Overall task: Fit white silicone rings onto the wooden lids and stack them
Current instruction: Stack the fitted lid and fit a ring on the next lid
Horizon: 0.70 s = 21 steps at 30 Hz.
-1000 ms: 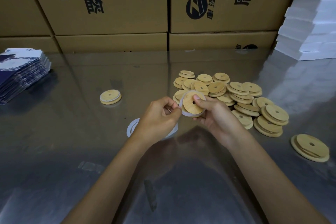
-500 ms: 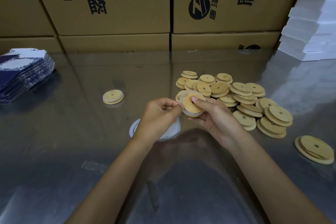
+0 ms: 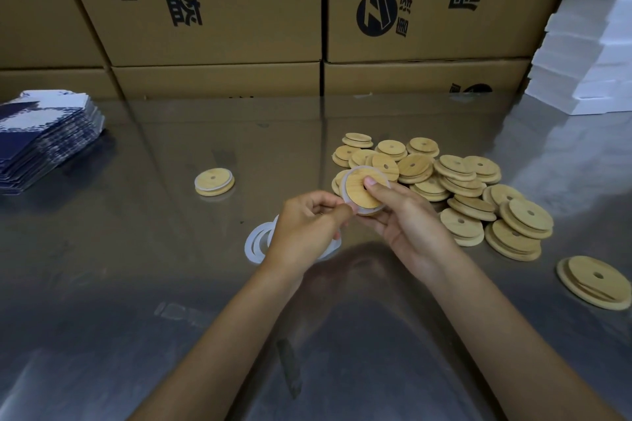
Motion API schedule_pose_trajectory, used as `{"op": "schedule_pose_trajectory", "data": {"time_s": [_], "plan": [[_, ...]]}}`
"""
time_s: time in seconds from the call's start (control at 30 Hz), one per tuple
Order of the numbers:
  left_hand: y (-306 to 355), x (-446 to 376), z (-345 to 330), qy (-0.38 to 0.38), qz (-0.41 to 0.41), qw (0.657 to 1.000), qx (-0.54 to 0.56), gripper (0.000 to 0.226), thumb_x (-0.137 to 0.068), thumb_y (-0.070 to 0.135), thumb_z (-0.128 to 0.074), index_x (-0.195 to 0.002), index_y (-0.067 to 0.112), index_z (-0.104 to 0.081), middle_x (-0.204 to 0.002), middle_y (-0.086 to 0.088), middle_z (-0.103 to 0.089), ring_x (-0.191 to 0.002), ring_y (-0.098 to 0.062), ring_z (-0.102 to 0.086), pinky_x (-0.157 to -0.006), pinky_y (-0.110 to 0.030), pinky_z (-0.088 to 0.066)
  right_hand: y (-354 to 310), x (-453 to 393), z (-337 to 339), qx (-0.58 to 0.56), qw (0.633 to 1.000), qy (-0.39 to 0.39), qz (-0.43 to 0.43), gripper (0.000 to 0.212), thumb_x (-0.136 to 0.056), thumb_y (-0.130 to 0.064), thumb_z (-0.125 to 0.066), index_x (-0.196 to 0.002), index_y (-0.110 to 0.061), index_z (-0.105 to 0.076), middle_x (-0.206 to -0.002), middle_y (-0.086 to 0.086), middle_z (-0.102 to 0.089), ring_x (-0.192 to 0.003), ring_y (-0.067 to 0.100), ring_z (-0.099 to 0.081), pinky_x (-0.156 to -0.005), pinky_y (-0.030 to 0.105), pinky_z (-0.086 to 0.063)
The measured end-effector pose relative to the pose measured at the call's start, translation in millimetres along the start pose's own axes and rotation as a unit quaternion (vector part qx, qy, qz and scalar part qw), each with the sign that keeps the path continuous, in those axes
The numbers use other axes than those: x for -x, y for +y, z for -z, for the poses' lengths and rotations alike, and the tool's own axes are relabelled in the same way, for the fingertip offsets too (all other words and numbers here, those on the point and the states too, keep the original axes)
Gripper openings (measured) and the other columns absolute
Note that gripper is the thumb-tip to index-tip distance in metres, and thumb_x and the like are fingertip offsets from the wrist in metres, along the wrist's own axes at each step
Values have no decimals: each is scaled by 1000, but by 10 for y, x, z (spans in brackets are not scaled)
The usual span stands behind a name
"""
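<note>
With our right hand (image 3: pixel 407 225) gripping the wooden lid (image 3: pixel 364 190) above the table (image 3: pixel 136 284), thumb on its face, and our left hand (image 3: pixel 307 222) pinching the silicone ring (image 3: pixel 345 193) at its rim, we should probably rotate the lid, pressing the ring evenly down.

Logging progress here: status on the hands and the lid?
Right hand holds lid; left hand pinches its ring. One ringed lid set aside. Nothing blocking.
</note>
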<state>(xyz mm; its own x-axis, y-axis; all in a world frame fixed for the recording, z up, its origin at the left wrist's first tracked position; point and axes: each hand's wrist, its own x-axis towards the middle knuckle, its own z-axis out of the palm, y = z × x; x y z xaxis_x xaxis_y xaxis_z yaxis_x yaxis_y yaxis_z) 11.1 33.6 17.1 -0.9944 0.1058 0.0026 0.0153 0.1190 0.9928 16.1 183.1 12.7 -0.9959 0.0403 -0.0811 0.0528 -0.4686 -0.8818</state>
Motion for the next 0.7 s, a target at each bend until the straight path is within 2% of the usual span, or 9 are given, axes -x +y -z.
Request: {"op": "schedule_pose_trajectory", "data": {"time_s": [0.13, 0.23, 0.4, 0.5, 0.7], "plan": [[11, -7, 0, 4, 8, 1000, -2, 11, -82, 20, -72, -75, 12, -70, -61, 5, -61, -54, -6, -54, -60, -22, -42, -9, 6, 22, 4, 1000, 11, 7, 21, -95, -13, -64, -110, 0, -72, -104, 18, -76, -89, 23, -76, -73, 27, -60], [14, 3, 4, -4, -2, 1000, 5, 12, -83, 20, -72, -78, 10, -71, -64, 3, -63, -55, -6, -53, -60, -21, -42, -28, 2, 35, 8, 1000, 6, 8, 20, -96, -14, -64, -109, -1, -72, -105, 17, -76, -92, 23, -76, -75, 28, -61], [10, -12, 10, 24, -12, 999, 29, 11, -86, 19, -70, -79, 11, -71, -64, 5, -65, -51, -4, -51, -55, -17, -41, -47, -6, 41, 21, 1000, 9, -3, 30, -93, -13, -68, -116, 6, -64, -111, 21, -74, -94, 25, -75, -76, 30, -61], [-3, -32, 10, 38, -22, 999, 23, 9, -87, 15, -68, -80, 12, -71, -62, 7, -64, -52, -2, -51, -54, -15, -42, -28, -12, 35, 31, 999, 10, -4, 39, -93, -13, -68, -123, 10, -58, -111, 21, -74, -98, 30, -74, -82, 35, -62], [-3, -34, 2, 6, -37, 999, 28, 8, -89, 16, -68, -83, 11, -69, -60, 10, -61, -53, -1, -54, -52, -12, -42, -42, -1, 46, 11, 1000, 5, 2, 26, -93, -13, -68, -113, 1, -68, -104, 16, -76, -88, 21, -75, -70, 26, -59]]}}
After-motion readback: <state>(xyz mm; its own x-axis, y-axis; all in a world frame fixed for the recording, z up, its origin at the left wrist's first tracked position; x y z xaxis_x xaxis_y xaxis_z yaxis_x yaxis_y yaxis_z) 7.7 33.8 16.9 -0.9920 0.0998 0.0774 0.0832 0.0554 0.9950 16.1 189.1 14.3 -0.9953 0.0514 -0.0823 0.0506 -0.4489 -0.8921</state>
